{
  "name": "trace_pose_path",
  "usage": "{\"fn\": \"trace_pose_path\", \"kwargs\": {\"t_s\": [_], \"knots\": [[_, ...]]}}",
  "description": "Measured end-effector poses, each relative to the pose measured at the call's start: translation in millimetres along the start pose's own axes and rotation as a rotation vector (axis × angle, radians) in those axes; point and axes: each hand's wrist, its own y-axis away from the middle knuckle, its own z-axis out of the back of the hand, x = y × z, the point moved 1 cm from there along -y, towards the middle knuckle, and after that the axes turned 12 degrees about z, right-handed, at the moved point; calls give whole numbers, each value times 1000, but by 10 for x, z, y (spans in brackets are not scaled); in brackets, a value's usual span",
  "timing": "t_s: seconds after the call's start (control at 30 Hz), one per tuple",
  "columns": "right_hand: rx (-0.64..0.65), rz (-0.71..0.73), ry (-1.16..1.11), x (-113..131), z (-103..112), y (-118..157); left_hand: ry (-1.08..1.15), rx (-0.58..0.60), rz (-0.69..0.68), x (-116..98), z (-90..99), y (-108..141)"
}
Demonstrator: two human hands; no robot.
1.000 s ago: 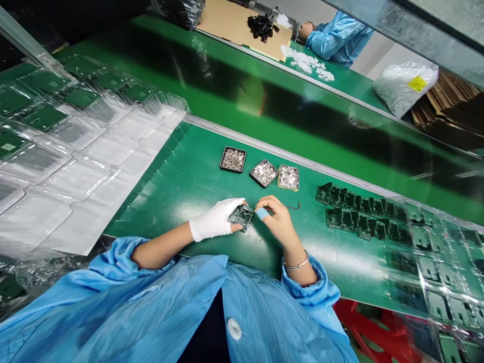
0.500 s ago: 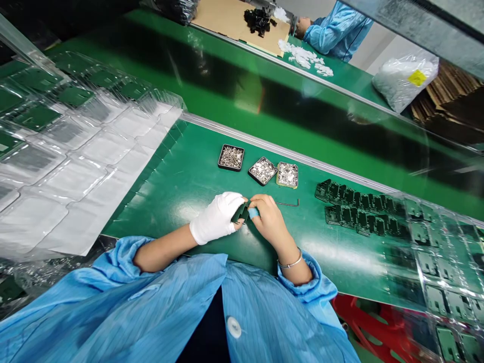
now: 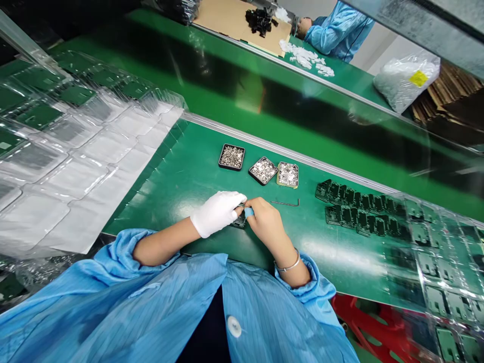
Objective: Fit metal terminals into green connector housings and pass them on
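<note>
My left hand (image 3: 217, 214), in a white glove with bare fingertips, is closed around the upper part of a small dark green circuit board (image 3: 239, 222). Most of that board is covered by my fingers. My right hand (image 3: 265, 219), bare with a blue wrap on one finger, meets the left at the board's upper edge. Its thumb and fingers are pinched together; whatever lies between them is hidden. Just beyond the right hand, an L-shaped hex key (image 3: 286, 203) lies on the green table.
Three small trays of metal parts, one dark (image 3: 232, 157), another (image 3: 263, 170) and a third (image 3: 288, 174), stand ahead. Rows of green boards (image 3: 357, 199) sit right, beside clear blister trays (image 3: 434, 262). More blister trays (image 3: 91, 146) cover the left. A co-worker's sleeve (image 3: 338, 31) shows across the bench.
The green board has been turned from tilted to flatter and lower, and less of it shows. My left hand has rolled over its top; my right hand has shifted slightly left.
</note>
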Motion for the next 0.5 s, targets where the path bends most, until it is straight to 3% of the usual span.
{"fn": "trace_pose_path", "kwargs": {"t_s": [0.3, 0.5], "knots": [[52, -4, 13, 31, 12, -53, -39, -34, 30, -4, -37, -38], [63, -221, 24, -2, 98, -10, 274, -76, 108, 186, -73, 97]]}}
